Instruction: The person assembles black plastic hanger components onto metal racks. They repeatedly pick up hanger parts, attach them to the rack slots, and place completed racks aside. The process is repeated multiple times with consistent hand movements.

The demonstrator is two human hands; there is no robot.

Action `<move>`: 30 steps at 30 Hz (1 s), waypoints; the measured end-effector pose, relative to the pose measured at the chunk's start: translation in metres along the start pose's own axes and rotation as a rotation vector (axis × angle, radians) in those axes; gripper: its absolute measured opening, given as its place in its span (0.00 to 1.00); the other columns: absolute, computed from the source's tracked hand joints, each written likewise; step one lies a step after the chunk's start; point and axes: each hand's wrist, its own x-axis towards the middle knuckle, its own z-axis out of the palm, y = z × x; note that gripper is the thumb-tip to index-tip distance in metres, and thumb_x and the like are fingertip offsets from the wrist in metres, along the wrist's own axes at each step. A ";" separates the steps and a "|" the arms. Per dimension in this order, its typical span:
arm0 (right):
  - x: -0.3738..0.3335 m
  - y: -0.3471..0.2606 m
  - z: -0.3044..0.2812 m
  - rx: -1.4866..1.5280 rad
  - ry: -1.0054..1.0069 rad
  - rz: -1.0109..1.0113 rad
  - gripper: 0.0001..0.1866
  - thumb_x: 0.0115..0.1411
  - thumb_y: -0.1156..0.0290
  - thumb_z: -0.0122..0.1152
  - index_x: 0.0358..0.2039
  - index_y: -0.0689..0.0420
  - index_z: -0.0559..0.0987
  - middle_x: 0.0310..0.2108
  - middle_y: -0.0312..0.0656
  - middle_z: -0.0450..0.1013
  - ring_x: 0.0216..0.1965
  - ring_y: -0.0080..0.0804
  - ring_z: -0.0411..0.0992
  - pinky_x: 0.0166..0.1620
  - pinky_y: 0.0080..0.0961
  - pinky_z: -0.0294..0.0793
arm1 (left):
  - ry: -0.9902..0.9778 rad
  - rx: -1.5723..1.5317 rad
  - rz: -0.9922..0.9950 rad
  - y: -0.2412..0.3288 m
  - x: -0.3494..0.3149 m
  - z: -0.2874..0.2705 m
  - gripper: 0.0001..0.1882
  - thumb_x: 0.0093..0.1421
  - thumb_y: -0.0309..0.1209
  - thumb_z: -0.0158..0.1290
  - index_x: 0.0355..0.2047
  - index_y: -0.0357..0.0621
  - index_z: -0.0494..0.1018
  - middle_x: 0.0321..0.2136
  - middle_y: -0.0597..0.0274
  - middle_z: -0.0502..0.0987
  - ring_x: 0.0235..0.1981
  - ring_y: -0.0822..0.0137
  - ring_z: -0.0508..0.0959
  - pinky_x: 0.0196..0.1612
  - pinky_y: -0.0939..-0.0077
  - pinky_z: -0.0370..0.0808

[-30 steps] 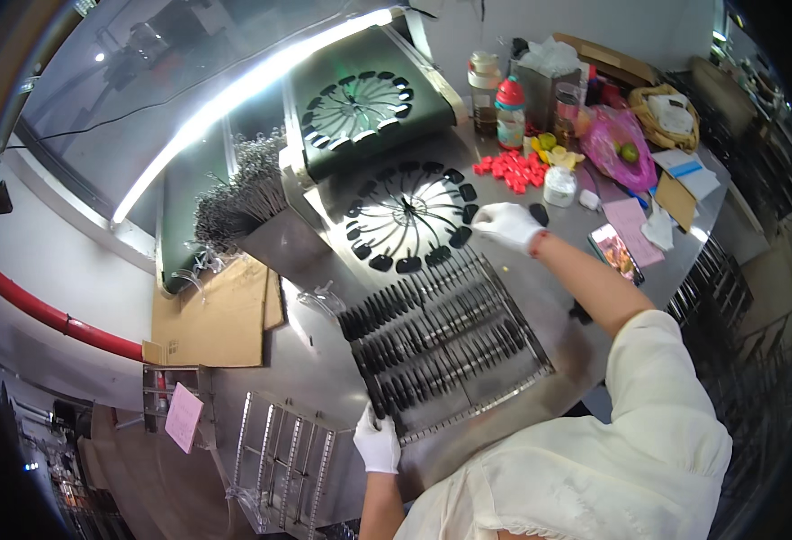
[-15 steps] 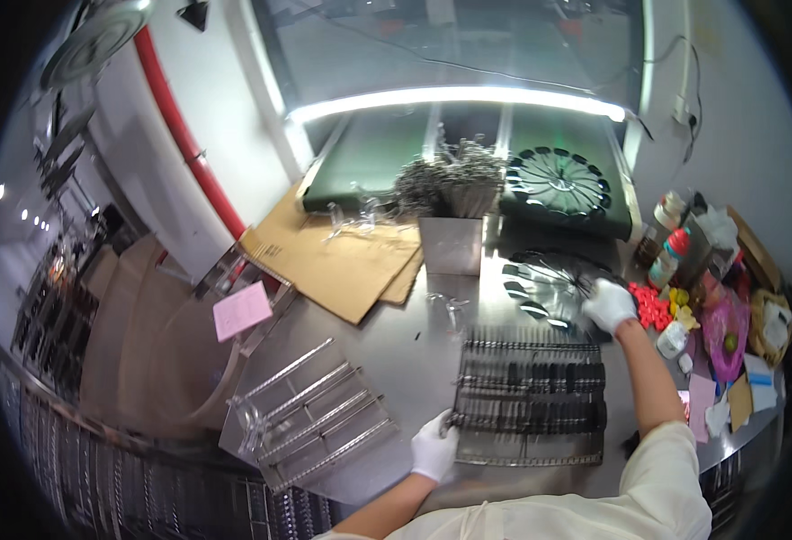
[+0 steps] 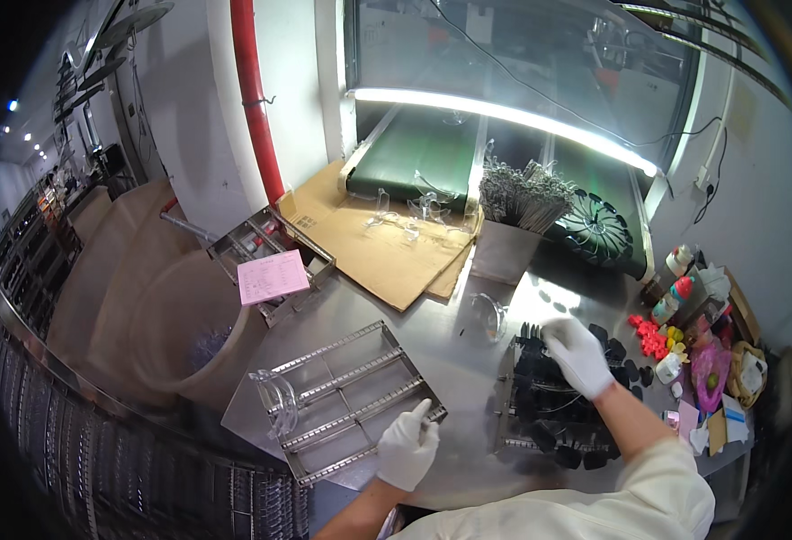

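Note:
My white-gloved left hand (image 3: 407,447) is at the right corner of a metal rack (image 3: 351,396) with toothed bars. Its fingers are apart, and whether they touch the frame is hard to tell. A few clear curved lens pieces (image 3: 279,405) stand at that rack's left end. My gloved right hand (image 3: 577,355), fingers bent down, grips a ring of black lens-shaped pieces (image 3: 544,436) near its middle; the fingertips are partly hidden. The ring spreads over a second metal rack (image 3: 514,444), covering most of it.
Beyond stands a metal box (image 3: 506,255) packed with thin wire stems. Another black ring (image 3: 596,227) lies on the right green conveyor. Clear pieces rest on cardboard (image 3: 360,252). A pink paper (image 3: 272,276) lies left; bottles (image 3: 666,306) and bags (image 3: 709,364) crowd the right.
My right hand has brought the black ring from the table beyond onto the right rack. My left hand has let go of that rack and moved left to the other one. My view has turned left.

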 end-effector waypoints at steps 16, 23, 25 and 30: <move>0.459 0.000 0.233 -0.301 0.121 0.042 0.37 0.61 0.60 0.66 0.67 0.62 0.65 0.62 0.59 0.69 0.63 0.53 0.69 0.65 0.38 0.69 | -0.368 0.390 -0.012 -0.047 -0.027 -0.083 0.18 0.57 0.41 0.66 0.43 0.44 0.81 0.28 0.56 0.79 0.27 0.54 0.78 0.31 0.61 0.76; 0.423 -0.011 0.238 -0.466 0.046 -0.278 0.09 0.56 0.65 0.69 0.37 0.51 0.87 0.37 0.53 0.80 0.42 0.54 0.79 0.48 0.42 0.79 | -0.428 0.434 -0.052 -0.041 -0.018 -0.089 0.16 0.56 0.39 0.64 0.42 0.45 0.80 0.27 0.58 0.77 0.27 0.57 0.78 0.32 0.63 0.76; 0.396 -0.031 0.232 -0.438 0.121 -0.412 0.08 0.60 0.65 0.65 0.39 0.49 0.87 0.42 0.52 0.78 0.43 0.54 0.78 0.49 0.42 0.77 | -0.478 0.383 -0.125 -0.047 -0.022 -0.086 0.15 0.58 0.39 0.63 0.41 0.45 0.79 0.28 0.57 0.78 0.30 0.53 0.79 0.35 0.59 0.76; 0.304 -0.085 0.202 -0.417 0.293 -0.665 0.06 0.62 0.70 0.63 0.39 0.49 0.84 0.36 0.45 0.73 0.37 0.47 0.76 0.42 0.37 0.77 | -0.263 0.220 -0.033 -0.046 -0.007 -0.090 0.14 0.63 0.42 0.57 0.42 0.47 0.78 0.31 0.53 0.79 0.34 0.52 0.80 0.38 0.55 0.77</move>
